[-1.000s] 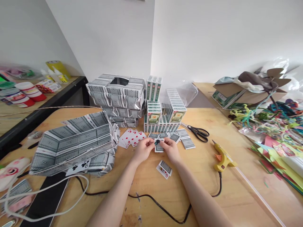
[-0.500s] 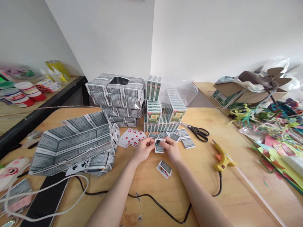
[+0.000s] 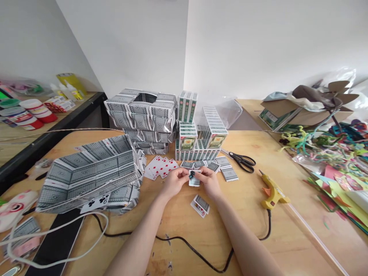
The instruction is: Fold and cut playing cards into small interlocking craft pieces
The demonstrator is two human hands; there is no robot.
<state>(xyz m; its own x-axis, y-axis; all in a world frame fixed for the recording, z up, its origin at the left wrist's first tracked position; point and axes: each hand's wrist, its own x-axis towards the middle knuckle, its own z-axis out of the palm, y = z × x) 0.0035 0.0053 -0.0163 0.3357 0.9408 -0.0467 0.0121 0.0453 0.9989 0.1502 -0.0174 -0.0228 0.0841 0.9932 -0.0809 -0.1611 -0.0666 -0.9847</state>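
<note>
My left hand (image 3: 176,181) and my right hand (image 3: 209,179) meet over the middle of the table, thumbs nearly touching. Between them they pinch a patterned playing card (image 3: 194,182); whether it is one card or more I cannot tell, as the fingers cover its upper part. Just nearer to me lies a small pair of cards (image 3: 200,206), one back up and one showing a red face. Beyond my fingers, more loose cards (image 3: 229,172) are spread back up. Face-up diamond cards (image 3: 161,167) lie to the left of these.
An open box made of cards (image 3: 94,172) stands left, with stacked card-covered boxes (image 3: 140,115) behind. Packaged decks (image 3: 198,153), black scissors (image 3: 243,161) and a yellow glue gun (image 3: 271,191) sit beyond and right. A black cord (image 3: 189,245) crosses under my forearms.
Both hands stay nearly in place, pinching the card, which shows slightly less of its upper edge. The view has shifted very slightly. Nothing else has visibly moved.
</note>
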